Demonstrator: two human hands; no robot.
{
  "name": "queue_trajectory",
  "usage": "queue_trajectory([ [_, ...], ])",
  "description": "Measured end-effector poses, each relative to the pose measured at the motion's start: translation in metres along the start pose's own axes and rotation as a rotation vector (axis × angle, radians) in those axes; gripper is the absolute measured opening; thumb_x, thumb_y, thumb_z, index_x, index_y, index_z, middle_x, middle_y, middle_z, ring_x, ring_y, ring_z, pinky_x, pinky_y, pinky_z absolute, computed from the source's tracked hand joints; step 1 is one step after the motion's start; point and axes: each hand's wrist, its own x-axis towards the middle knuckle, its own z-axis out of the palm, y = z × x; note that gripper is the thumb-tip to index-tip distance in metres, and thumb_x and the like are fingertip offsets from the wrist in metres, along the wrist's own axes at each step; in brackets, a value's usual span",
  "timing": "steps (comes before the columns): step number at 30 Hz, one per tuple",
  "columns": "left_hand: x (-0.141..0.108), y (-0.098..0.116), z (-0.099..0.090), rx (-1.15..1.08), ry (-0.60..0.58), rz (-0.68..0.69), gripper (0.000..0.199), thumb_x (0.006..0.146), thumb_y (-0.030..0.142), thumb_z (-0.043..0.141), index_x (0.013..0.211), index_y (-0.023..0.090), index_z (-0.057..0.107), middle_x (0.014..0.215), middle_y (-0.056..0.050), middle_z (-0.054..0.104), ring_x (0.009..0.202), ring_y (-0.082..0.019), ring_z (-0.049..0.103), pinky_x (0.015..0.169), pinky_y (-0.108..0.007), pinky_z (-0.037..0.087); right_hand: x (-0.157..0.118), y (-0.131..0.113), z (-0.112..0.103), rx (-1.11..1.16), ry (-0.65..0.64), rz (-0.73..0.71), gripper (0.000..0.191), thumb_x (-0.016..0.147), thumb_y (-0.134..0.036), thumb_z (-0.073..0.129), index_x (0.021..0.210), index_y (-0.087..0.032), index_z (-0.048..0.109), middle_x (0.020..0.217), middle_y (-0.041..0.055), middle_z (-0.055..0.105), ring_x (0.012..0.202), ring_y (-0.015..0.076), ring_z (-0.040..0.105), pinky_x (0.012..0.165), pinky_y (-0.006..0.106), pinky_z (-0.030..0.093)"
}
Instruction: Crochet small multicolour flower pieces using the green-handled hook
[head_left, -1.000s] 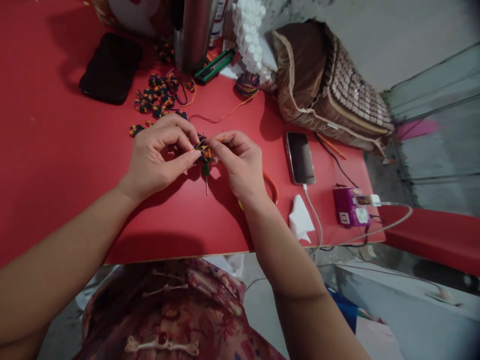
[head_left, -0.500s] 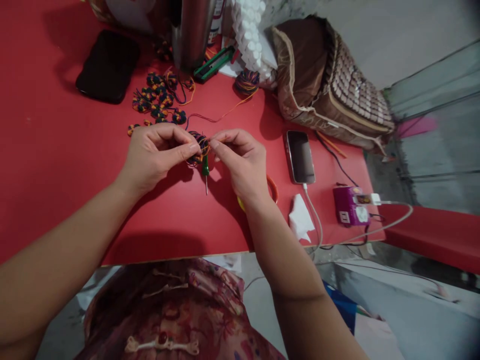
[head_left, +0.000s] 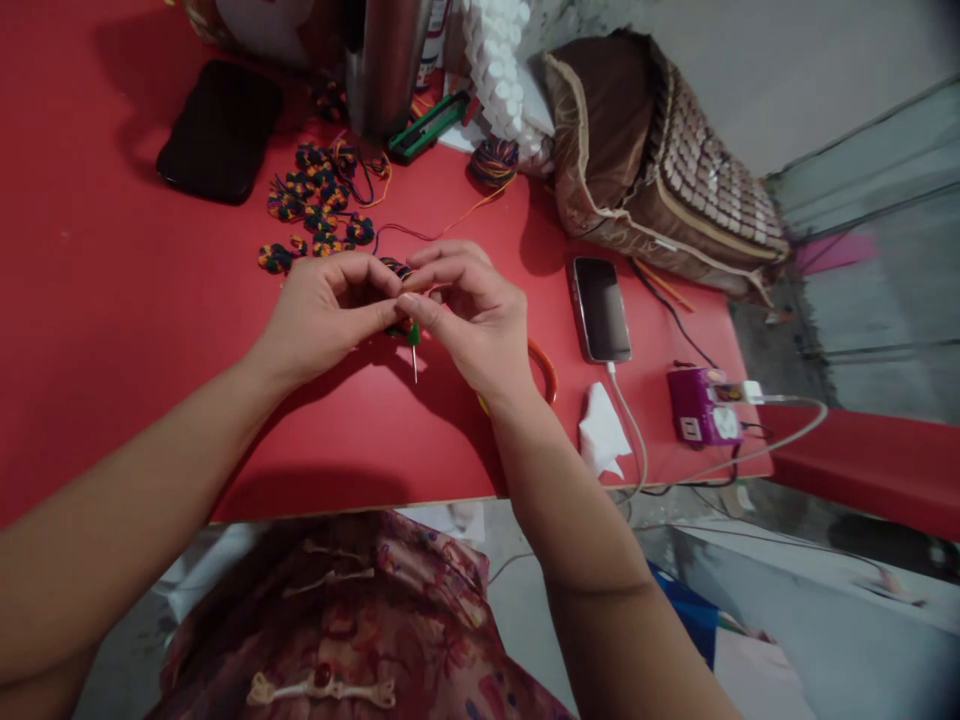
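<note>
My left hand [head_left: 315, 310] is closed in a pinch, thumb against fingers, on a small bundle of multicoloured cord [head_left: 394, 268]. My right hand [head_left: 472, 315] meets it from the other side, thumb and fingertips pinched together at the same cord. The fingers cover most of the bundle. Below the fingertips a green-handled tool [head_left: 414, 335] with a thin metal shaft points toward the table's front edge; its upper end is hidden. From the bundle a strand runs back to a wound ball of cord [head_left: 495, 161]. Several knotted cord pieces [head_left: 322, 205] lie behind my left hand.
On the red table [head_left: 322, 450] are a black case [head_left: 221, 130], a metal flask [head_left: 386, 70], a green box cutter [head_left: 429, 127], a charging phone [head_left: 601, 310], white tissue [head_left: 601, 435] and a purple power adapter [head_left: 703, 405]. An orange ring-shaped thing [head_left: 546, 372] is partly under my right wrist. A brown bag [head_left: 660, 170] stands behind.
My right hand has moved slightly left, its fingertips now touching my left fingertips and covering more of the cord bundle. My left hand has shifted slightly right.
</note>
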Motion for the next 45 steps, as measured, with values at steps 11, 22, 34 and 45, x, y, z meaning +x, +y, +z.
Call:
queue_trajectory([
  [11, 0.002, 0.0, -0.007, -0.029, 0.032, -0.042, 0.025, 0.082, 0.032, 0.103, 0.084, 0.028, 0.078, 0.096, -0.003, 0.085, 0.086, -0.022, 0.079, 0.084, -0.044, 0.071, -0.001, 0.001, 0.002, -0.18, -0.003, -0.05, 0.013, 0.107, -0.035, 0.078, 0.107, -0.026, 0.087, 0.104, 0.0032, 0.086, 0.092, 0.019, 0.075, 0.086, 0.038, 0.062],
  [22, 0.002, -0.003, -0.014, -0.015, 0.073, -0.05, 0.026, 0.083, 0.026, 0.102, 0.084, 0.027, 0.076, 0.102, -0.004, 0.089, 0.094, -0.025, 0.084, 0.088, -0.048, 0.075, -0.001, 0.003, 0.004, -0.2, -0.046, -0.125, 0.014, 0.105, -0.029, 0.078, 0.091, -0.026, 0.078, 0.086, -0.0003, 0.076, 0.074, 0.0152, 0.06, 0.071, 0.034, 0.051],
  [34, 0.002, 0.0, -0.007, -0.001, 0.082, 0.07, 0.03, 0.083, 0.026, 0.101, 0.08, 0.028, 0.071, 0.095, -0.002, 0.086, 0.085, -0.022, 0.079, 0.08, -0.046, 0.069, 0.003, -0.004, 0.001, 0.133, -0.023, 0.155, 0.009, 0.103, -0.037, 0.087, 0.109, -0.03, 0.087, 0.107, 0.001, 0.083, 0.084, 0.0162, 0.072, 0.084, 0.037, 0.064],
  [45, 0.004, -0.003, -0.006, 0.131, 0.101, 0.277, 0.047, 0.09, 0.061, 0.107, 0.084, 0.029, 0.073, 0.095, 0.0, 0.083, 0.09, -0.021, 0.075, 0.084, -0.048, 0.062, 0.001, 0.002, 0.007, 0.228, -0.115, 0.282, 0.031, 0.098, -0.052, 0.091, 0.097, -0.025, 0.076, 0.085, -0.0021, 0.075, 0.068, 0.0125, 0.066, 0.067, 0.031, 0.06],
])
